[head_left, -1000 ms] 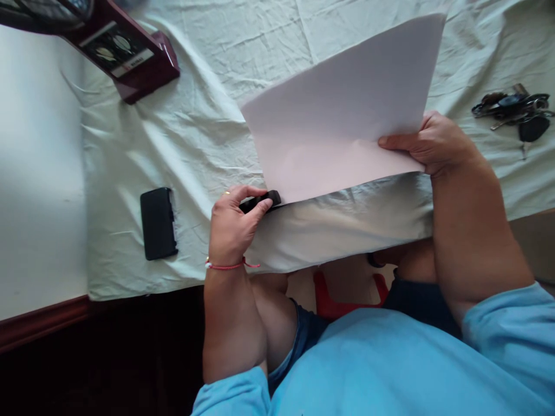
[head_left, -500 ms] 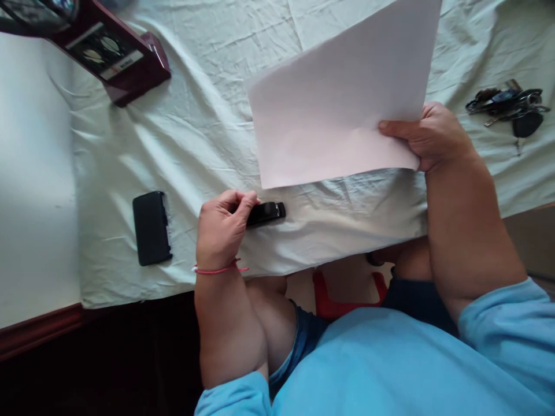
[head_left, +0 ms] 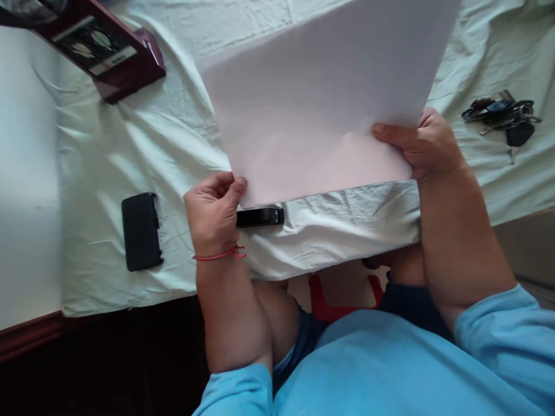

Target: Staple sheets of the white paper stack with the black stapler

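Holding a large sheet of white paper (head_left: pixel 321 98) up off the surface, the right hand (head_left: pixel 422 147) pinches its lower right corner — thumb lying flat across the front, fingers hidden behind. The left hand (head_left: pixel 212 211) is curled at the sheet's lower left corner, thumb tip against the paper's edge; whether it truly grips the corner or only touches it I cannot tell, and its fingers are folded loosely in toward the palm. Just under that corner, beside the left hand, a small black stapler (head_left: pixel 259 217) lies on the pale green cloth (head_left: pixel 130 144) near the surface's front edge.

The paper looks light and limp: it bows slightly and would likely flop or crease if held at one point — a corner in each hand keeps it flat. It is plain, unmarked, faintly pinkish in the shade, and tilted with its far end rising out of view.

A black phone (head_left: pixel 139 231) lies left of the hand, a bunch of keys (head_left: pixel 503 115) far right, a dark red box (head_left: pixel 104 52) upper left.
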A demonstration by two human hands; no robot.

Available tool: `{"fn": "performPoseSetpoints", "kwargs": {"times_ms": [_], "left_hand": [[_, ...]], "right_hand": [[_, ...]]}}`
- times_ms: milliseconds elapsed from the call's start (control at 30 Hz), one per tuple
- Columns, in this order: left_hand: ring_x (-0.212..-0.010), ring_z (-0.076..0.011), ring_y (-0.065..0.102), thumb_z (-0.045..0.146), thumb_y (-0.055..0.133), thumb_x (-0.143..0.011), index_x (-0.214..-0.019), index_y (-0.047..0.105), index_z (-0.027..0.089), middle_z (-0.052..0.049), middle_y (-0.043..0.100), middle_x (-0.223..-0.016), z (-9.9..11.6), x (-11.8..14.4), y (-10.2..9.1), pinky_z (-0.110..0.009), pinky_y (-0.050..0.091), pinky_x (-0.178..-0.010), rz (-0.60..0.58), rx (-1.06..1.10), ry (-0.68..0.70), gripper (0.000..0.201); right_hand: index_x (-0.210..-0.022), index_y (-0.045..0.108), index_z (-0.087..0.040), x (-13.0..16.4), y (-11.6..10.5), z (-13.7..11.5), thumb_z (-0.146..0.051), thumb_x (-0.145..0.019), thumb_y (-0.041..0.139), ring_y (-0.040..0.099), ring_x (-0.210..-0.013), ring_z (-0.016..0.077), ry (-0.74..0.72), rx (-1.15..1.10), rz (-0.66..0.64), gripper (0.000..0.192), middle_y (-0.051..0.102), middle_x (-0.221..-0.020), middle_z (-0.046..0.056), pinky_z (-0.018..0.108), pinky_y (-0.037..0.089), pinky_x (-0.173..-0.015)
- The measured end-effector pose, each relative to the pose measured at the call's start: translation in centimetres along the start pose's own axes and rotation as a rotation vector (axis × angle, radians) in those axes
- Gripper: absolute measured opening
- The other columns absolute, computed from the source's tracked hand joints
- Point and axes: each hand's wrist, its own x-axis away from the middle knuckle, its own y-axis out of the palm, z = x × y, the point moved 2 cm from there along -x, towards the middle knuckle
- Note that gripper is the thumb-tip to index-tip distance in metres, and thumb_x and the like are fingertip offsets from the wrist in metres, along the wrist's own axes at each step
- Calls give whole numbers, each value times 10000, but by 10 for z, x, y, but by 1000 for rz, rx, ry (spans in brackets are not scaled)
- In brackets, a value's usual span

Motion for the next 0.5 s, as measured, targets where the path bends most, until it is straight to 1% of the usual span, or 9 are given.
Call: {"fn": "performPoseSetpoints", "kwargs": {"times_ms": [67,133,200,233,300,367,433,500], "left_hand": [[-648,-152,472,534,1011,-721,-736,750,246,14,589,-694,-1,-1,1,-327,418,-626,28,-73,28,389],[-640,-156,418,591,953,-838,-674,649,255,19,502,-668,0,-1,1,-333,377,-608,32,-151,59,482],[-633,-163,374,660,891,-925,-644,543,263,25,410,-648,3,1,1,-337,358,-600,1,-194,84,598],[-639,-169,387,685,870,-943,-651,533,265,24,412,-652,6,2,2,-336,375,-610,-26,-187,88,613],[-693,-186,494,696,883,-926,-721,625,264,9,527,-702,10,6,5,-334,455,-668,-122,-148,72,543],[-772,-203,589,650,945,-864,-833,744,255,-13,653,-794,14,9,8,-336,507,-726,-205,-132,43,444],[-762,-195,581,588,993,-802,-849,782,237,-16,671,-801,16,11,9,-329,481,-699,-218,-150,17,412],[-692,-170,499,575,990,-808,-779,754,228,-1,608,-737,15,11,9,-328,406,-637,-173,-160,-1,421]], "right_hand": [[-1041,858,-159,0,2,0,-341,-751,1077,846,-1106,232,1,9,2,406,871,-1110,17,453,715,-1094],[-1032,860,-153,0,4,-1,-293,-808,1025,846,-1057,221,33,28,26,311,864,-1075,19,454,717,-1089],[-1017,857,-162,0,5,-2,-259,-827,992,849,-1073,226,74,52,57,252,860,-1057,10,451,716,-1096],[-1012,856,-170,0,4,-2,-257,-822,990,849,-1097,232,88,57,69,249,862,-1058,7,447,716,-1096],[-1028,858,-184,-1,2,-2,-269,-792,1004,848,-1132,240,89,34,88,290,875,-1086,2,436,716,-1093],[-1058,864,-188,-2,-2,0,-276,-761,1018,851,-1122,236,62,-9,89,346,886,-1110,-2,430,715,-1097],[-1092,867,-178,-4,-6,2,-277,-759,1026,856,-1127,238,31,-35,73,383,891,-1137,3,439,705,-1124],[-1114,864,-169,-5,-8,4,-292,-769,1035,856,-1178,252,17,-29,62,404,890,-1162,10,459,692,-1158]]}}
